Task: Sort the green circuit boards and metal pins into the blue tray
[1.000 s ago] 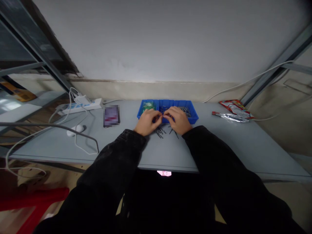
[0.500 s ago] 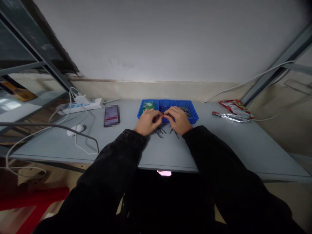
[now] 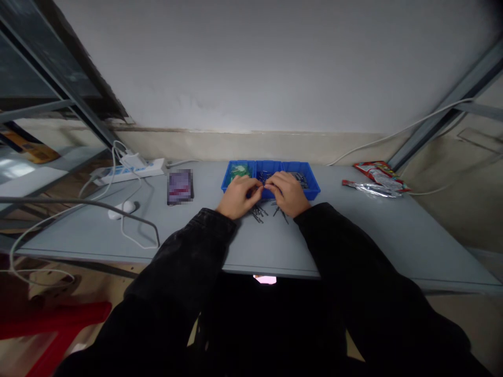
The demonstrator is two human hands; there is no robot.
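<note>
Left hand [image 3: 238, 197] and right hand [image 3: 288, 194] are held over the blue tray [image 3: 313, 191], fingers [image 3: 259, 190] drawn together above its middle compartment; grip cannot be told. Dark pins [image 3: 258, 212] are scattered on the grey desk [image 3: 393, 235] just below. Print on the foil packets [image 3: 377, 180] is unreadable; a plain wall [image 3: 251, 68] rises behind.

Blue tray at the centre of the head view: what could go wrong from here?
The loose small dark metal parts on the grey table could get knocked aside by the left hand or right hand. Working right over the blue three-compartment tray, the hands might also drop pieces into the wrong compartment.
</note>
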